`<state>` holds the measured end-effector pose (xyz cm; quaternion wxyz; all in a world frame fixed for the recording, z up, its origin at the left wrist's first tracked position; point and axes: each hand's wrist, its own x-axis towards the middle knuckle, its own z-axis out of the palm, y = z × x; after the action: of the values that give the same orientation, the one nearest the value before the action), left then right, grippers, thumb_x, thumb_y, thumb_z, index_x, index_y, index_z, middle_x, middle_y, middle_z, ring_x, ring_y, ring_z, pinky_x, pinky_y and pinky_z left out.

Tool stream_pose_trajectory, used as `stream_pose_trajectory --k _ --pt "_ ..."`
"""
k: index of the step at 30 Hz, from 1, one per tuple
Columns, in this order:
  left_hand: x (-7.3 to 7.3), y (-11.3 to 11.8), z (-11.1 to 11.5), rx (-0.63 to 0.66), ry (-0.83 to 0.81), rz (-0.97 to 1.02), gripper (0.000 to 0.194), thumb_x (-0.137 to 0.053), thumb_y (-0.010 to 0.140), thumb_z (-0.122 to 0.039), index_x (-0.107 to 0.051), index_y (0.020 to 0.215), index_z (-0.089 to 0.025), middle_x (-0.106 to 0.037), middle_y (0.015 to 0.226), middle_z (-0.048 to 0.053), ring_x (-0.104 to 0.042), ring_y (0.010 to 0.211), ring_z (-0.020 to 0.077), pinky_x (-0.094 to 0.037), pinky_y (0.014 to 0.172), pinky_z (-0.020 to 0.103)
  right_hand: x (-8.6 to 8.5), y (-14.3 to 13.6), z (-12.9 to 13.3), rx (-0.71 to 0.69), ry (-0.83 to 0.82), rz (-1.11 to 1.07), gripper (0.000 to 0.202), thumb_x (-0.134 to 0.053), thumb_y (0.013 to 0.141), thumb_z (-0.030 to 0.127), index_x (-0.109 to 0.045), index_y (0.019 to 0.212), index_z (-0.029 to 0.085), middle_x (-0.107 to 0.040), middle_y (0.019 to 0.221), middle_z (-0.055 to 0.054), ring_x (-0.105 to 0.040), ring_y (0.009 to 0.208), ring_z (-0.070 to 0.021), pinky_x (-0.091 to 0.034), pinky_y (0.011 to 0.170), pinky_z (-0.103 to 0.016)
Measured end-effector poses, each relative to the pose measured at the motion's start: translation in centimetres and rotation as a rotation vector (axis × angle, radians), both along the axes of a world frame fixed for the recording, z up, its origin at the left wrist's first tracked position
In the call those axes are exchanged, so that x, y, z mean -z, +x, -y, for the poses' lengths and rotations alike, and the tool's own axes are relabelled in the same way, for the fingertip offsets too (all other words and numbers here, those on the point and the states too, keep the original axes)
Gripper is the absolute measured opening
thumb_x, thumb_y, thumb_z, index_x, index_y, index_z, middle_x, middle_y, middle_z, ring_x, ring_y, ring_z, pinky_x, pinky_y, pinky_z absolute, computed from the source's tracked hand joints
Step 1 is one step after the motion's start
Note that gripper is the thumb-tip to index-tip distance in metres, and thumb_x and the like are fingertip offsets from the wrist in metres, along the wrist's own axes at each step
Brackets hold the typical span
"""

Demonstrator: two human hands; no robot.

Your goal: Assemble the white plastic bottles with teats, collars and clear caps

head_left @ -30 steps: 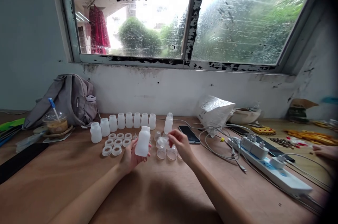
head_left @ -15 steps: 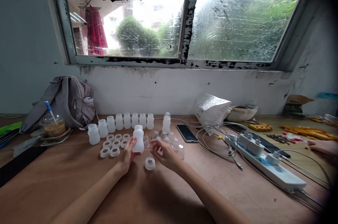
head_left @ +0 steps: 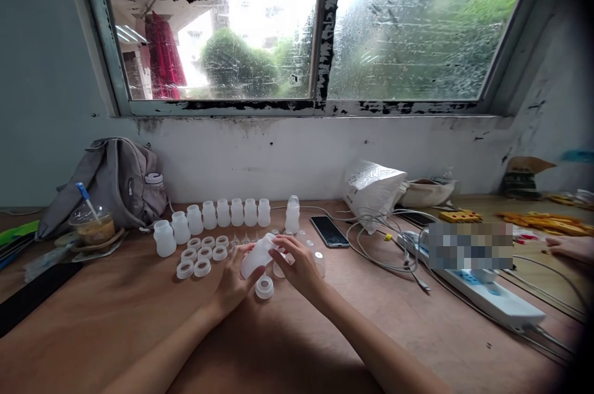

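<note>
A frosted white baby bottle body (head_left: 254,259) is tilted in my left hand (head_left: 232,282), its open neck leaning up to the right. The fingers of my right hand (head_left: 301,267) are closed about that neck. Just below the hands, a collar ring with a teat in it (head_left: 264,287) lies on the table. Left of my left hand are several white collar rings (head_left: 202,268) in rows. Clear teats (head_left: 245,238) stand behind the bottle, partly hidden. Transparent caps (head_left: 319,264) sit by my right hand, which covers some of them.
Several bottle bodies (head_left: 223,213) line the back, near one capped bottle (head_left: 292,214). A phone (head_left: 329,231), tangled cables (head_left: 371,258) and a power strip (head_left: 501,304) lie right. At left are an iced drink (head_left: 95,227) and a backpack (head_left: 116,184). Another person's hand (head_left: 570,247) shows far right.
The bottle body has gone from upright to tilted rightward and moved slightly right. My right hand has come from beside it onto its neck.
</note>
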<state>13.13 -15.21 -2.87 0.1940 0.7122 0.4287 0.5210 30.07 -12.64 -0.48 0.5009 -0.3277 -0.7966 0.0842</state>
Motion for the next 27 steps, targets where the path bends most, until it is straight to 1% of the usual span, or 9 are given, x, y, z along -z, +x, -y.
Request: stream_pose_trajectory --k 4,7,10,14,20,24,27 --pt "-0.09 0.00 0.12 -0.001 -0.011 0.004 0.035 -0.056 0.074 -0.033 -0.048 0.107 -0.023 -0.052 0.104 0.006 -0.049 0.097 0.0214 -0.039 0.085 0.034 -0.06 0.06 -0.07 0.006 0.004 -0.011 0.018 -0.048 0.081 0.031 -0.061 0.090 0.023 -0.056 0.099 -0.007 -0.058 0.079 -0.0166 -0.048 0.070 -0.029" --pt "-0.18 0.01 0.18 0.005 -0.014 0.025 0.035 -0.058 0.073 -0.034 -0.051 0.105 -0.024 -0.052 0.103 0.006 -0.049 0.097 0.0222 -0.037 0.086 0.034 -0.02 0.09 -0.17 0.000 0.001 -0.002 0.018 -0.048 0.081 0.030 -0.061 0.091 0.023 -0.057 0.097 -0.007 -0.057 0.080 -0.0169 -0.048 0.069 -0.029" --pt "-0.14 -0.03 0.14 -0.002 -0.018 0.018 0.035 -0.057 0.073 -0.035 -0.051 0.105 -0.024 -0.052 0.103 0.005 -0.049 0.097 0.0223 -0.037 0.086 0.034 0.03 0.07 -0.27 0.001 -0.007 0.013 0.018 -0.049 0.081 0.030 -0.062 0.092 0.023 -0.058 0.097 -0.007 -0.058 0.080 -0.0164 -0.048 0.068 -0.028" --pt "0.03 -0.10 0.07 -0.018 -0.025 -0.020 0.035 -0.056 0.074 -0.036 -0.050 0.106 -0.024 -0.052 0.103 0.005 -0.049 0.096 0.0219 -0.038 0.084 0.034 0.04 0.04 -0.38 0.036 -0.013 0.031 0.018 -0.049 0.080 0.031 -0.062 0.090 0.023 -0.060 0.096 -0.006 -0.058 0.079 -0.0167 -0.047 0.069 -0.028" --pt "0.10 -0.07 0.14 -0.005 -0.041 -0.038 0.035 -0.056 0.074 -0.036 -0.050 0.106 -0.023 -0.053 0.103 0.006 -0.050 0.094 0.0221 -0.038 0.083 0.034 0.16 0.01 -0.56 0.043 -0.015 0.043 0.018 -0.050 0.080 0.031 -0.062 0.091 0.023 -0.061 0.095 -0.006 -0.059 0.078 -0.0165 -0.047 0.068 -0.028" --pt "-0.03 -0.08 0.26 -0.006 -0.070 0.000 0.037 -0.057 0.072 -0.037 -0.050 0.105 -0.023 -0.053 0.104 0.006 -0.050 0.094 0.0233 -0.038 0.084 0.035 -0.03 -0.09 -0.38 0.043 -0.012 0.023 0.018 -0.051 0.080 0.031 -0.061 0.092 0.023 -0.061 0.095 -0.006 -0.059 0.077 -0.0162 -0.047 0.068 -0.028" --pt "-0.04 -0.17 0.26 0.006 -0.084 0.010 0.037 -0.057 0.072 -0.037 -0.050 0.106 -0.023 -0.053 0.105 0.006 -0.049 0.095 0.0234 -0.036 0.086 0.036 -0.26 -0.16 -0.30 0.036 -0.016 0.007 0.015 -0.052 0.079 0.030 -0.061 0.088 0.022 -0.061 0.092 -0.005 -0.059 0.075 -0.0156 -0.047 0.067 -0.027"
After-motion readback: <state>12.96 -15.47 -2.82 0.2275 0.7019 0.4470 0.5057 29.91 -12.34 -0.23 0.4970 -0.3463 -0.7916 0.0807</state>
